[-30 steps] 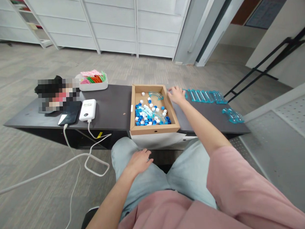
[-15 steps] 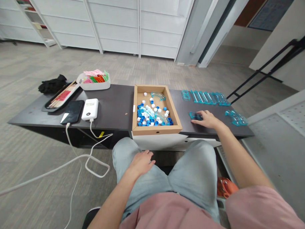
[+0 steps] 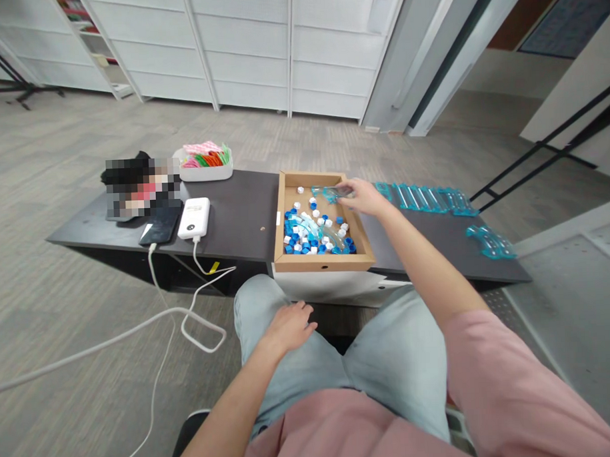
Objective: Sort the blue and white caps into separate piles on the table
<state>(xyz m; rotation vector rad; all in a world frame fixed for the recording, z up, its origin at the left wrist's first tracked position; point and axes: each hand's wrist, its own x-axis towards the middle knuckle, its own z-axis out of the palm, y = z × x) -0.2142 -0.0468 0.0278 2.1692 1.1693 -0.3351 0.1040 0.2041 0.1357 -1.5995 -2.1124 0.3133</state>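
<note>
My right hand (image 3: 360, 194) reaches over the right rim of a shallow cardboard box (image 3: 279, 219). Its fingers are closed at the right end of a clear blue curved plastic piece (image 3: 326, 192) near the back of the box; the fingertips are partly hidden. Lower in the box lie many small blue and white plastic pieces (image 3: 313, 245), mixed with more clear blue curved parts (image 3: 305, 225). My left hand (image 3: 290, 327) rests on my left thigh, fingers spread, holding nothing.
Clear blue plastic pieces (image 3: 424, 198) lie in a row at the table's back right, others (image 3: 490, 241) nearer its right end. To the left are a white power bank (image 3: 193, 218), a phone (image 3: 161, 223), cables and a white tray (image 3: 207, 172) of colourful sticks.
My right hand has moved left from a clear blue piece on the table to the box. The view has shifted slightly, and my left hand stays on my thigh.
</note>
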